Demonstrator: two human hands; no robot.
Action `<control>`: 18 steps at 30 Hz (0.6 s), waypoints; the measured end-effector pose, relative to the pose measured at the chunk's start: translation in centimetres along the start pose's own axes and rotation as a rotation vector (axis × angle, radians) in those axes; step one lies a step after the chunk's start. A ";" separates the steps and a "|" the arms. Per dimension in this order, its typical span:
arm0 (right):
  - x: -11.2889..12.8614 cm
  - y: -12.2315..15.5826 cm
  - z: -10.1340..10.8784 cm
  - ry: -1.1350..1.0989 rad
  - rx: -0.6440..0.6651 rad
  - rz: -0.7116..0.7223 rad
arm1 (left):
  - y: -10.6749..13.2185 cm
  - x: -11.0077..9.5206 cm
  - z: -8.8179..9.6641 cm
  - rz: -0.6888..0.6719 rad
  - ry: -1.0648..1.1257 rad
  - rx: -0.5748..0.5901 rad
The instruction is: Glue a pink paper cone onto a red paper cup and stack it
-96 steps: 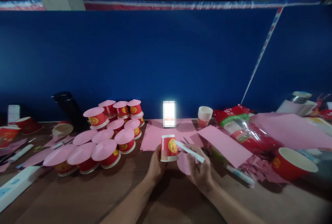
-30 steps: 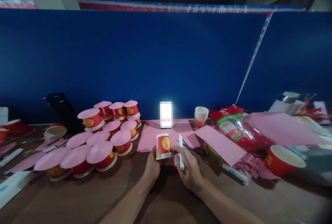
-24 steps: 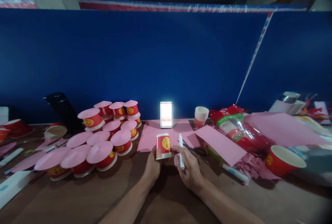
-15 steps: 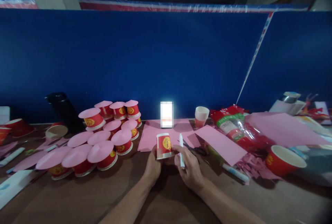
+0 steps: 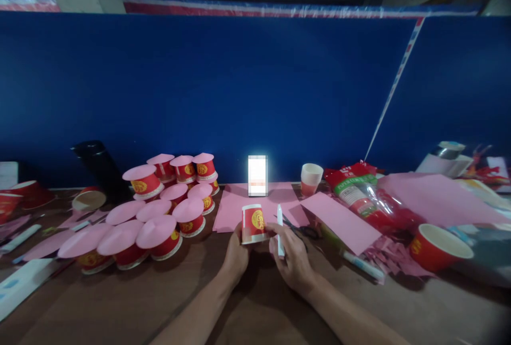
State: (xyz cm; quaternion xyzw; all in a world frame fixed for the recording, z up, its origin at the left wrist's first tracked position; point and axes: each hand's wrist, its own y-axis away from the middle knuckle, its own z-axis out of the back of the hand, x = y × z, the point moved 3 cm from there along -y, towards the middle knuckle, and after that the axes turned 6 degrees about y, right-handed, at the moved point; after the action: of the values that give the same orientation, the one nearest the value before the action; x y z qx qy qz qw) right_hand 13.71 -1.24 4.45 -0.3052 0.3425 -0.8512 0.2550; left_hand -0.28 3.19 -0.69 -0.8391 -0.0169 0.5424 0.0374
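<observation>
A red paper cup (image 5: 252,222) with a gold emblem and pale rims is held upside down or upright, I cannot tell which, above the table's middle. My left hand (image 5: 236,254) is closed around its left side, the fingers partly hidden behind it. In my right hand (image 5: 293,257) a white pen-like stick (image 5: 280,233) points upward, gripped against the palm, while the fingertips reach the cup's right edge. Behind the cup lie pink paper sheets (image 5: 229,209), with dark-handled scissors (image 5: 307,230) at their right.
At the left stand several red cups with pink cone tops (image 5: 157,233), beside a black bottle (image 5: 98,166). A bright phone-like screen (image 5: 257,175) stands behind. Rightward are a white-and-red cup (image 5: 311,177), a red plastic package (image 5: 359,190), pink scraps (image 5: 389,254) and a red bowl (image 5: 439,249).
The view has shifted very slightly. Both hands keep the same hold on the cup and the white stick.
</observation>
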 end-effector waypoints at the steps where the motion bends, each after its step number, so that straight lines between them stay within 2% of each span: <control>1: 0.0 0.0 0.0 0.002 -0.004 0.002 | 0.0 0.0 0.0 0.001 0.003 0.001; 18: -0.3 0.1 -0.3 0.005 0.016 -0.030 | 0.4 -1.0 -0.3 -0.015 -0.078 -0.031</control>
State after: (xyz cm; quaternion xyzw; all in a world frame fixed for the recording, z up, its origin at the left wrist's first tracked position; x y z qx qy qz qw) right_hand 13.76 -0.99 4.14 -0.3059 0.3318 -0.8584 0.2440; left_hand -0.40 2.73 0.31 -0.8177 -0.0329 0.5740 0.0275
